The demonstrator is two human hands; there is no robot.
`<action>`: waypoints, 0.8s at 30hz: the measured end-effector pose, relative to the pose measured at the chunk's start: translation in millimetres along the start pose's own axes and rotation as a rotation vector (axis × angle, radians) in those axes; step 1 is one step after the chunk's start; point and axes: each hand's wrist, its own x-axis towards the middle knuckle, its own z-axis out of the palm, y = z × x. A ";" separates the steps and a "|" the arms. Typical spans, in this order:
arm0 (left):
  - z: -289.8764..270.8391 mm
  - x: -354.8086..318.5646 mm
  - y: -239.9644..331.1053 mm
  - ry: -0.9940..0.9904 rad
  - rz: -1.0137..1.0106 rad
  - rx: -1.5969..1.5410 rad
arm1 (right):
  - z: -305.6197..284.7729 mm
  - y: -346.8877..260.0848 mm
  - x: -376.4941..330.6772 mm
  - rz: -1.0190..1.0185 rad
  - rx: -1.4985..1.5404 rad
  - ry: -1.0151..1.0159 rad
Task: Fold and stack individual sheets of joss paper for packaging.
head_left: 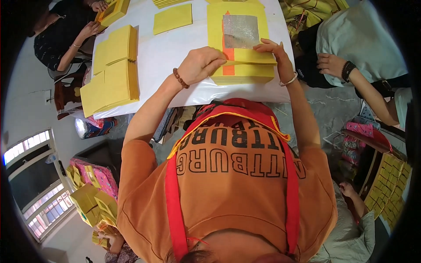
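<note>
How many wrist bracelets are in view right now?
3: a brown bead bracelet on the left wrist, a silver bangle on the right wrist, and a dark bead bracelet on a co-worker's wrist. Others may be hidden.

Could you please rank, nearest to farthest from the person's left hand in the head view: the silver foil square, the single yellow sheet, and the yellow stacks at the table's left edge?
From the left hand:
1. Silver foil square, just right, farther up the table.
2. Single yellow sheet, above, slightly left.
3. Yellow stacks, far left edge.
</note>
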 end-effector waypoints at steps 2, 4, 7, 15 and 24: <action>-0.6 2.0 -2.3 -0.021 -0.055 -0.044 | 0.0 -0.1 -0.8 0.035 0.032 0.018; -1.2 2.6 -5.2 -0.038 -0.107 -0.088 | -1.7 5.1 -1.0 -0.098 -0.045 -0.005; -0.5 1.3 -12.8 -0.075 -0.249 -0.237 | -1.7 1.9 -4.5 -0.113 -0.081 -0.037; 5.7 -4.8 -18.9 0.012 -0.216 -0.393 | -1.4 1.0 -4.3 -0.104 -0.217 -0.023; 7.1 0.5 -38.5 0.061 0.192 0.297 | -3.2 -9.1 0.6 -0.171 -0.388 -0.088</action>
